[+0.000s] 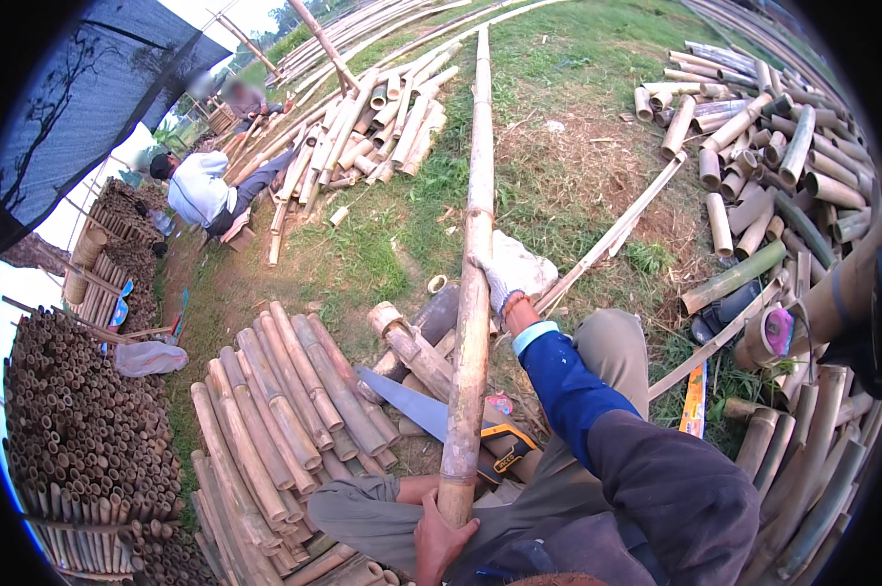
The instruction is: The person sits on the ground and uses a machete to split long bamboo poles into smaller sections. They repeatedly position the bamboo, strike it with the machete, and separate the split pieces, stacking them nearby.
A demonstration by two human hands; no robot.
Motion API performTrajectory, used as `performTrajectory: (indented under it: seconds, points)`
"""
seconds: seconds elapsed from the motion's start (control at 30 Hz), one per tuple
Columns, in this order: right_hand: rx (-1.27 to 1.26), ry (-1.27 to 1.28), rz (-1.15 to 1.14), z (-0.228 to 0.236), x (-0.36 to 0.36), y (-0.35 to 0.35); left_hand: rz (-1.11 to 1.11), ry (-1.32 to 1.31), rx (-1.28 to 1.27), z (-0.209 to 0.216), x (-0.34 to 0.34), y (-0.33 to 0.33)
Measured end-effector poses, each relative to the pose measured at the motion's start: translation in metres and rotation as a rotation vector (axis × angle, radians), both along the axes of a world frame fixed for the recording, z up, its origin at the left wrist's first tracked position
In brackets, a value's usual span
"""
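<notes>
A long bamboo pole stretches from my lap far out over the grass. My left hand, bare, is closed around its near end. Farther up, my right hand, in a pale knitted glove, grips the pole from its right side; some of its fingers are hidden behind it. A handsaw with a yellow and black handle lies partly beneath the pole, beside my bent legs. Under the saw blade rests a thick bamboo piece.
Cut bamboo lengths are stacked close on the left, with a tall bamboo pile beyond. A large heap lies right. A pale stone-like lump sits near my glove. Two people, one in a white top, sit far left by more bamboo.
</notes>
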State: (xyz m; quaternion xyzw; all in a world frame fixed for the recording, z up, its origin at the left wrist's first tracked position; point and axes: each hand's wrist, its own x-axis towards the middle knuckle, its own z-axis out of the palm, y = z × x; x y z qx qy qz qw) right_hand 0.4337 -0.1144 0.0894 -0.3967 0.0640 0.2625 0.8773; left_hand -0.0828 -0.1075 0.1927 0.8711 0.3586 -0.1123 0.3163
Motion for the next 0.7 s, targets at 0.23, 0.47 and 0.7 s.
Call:
performTrajectory:
  seconds: [0.23,0.47,0.7]
  points:
    - [0.434,0.091,0.141,0.009,-0.050,0.022,0.272,-0.077,0.128,0.029,-0.026,-0.009]
    - [0.426,0.161,0.084,0.032,-0.101,0.026,0.331,-0.117,0.230,0.029,-0.044,-0.004]
    - [0.509,0.169,0.159,0.044,-0.144,0.022,0.310,-0.136,0.286,0.029,-0.046,0.010]
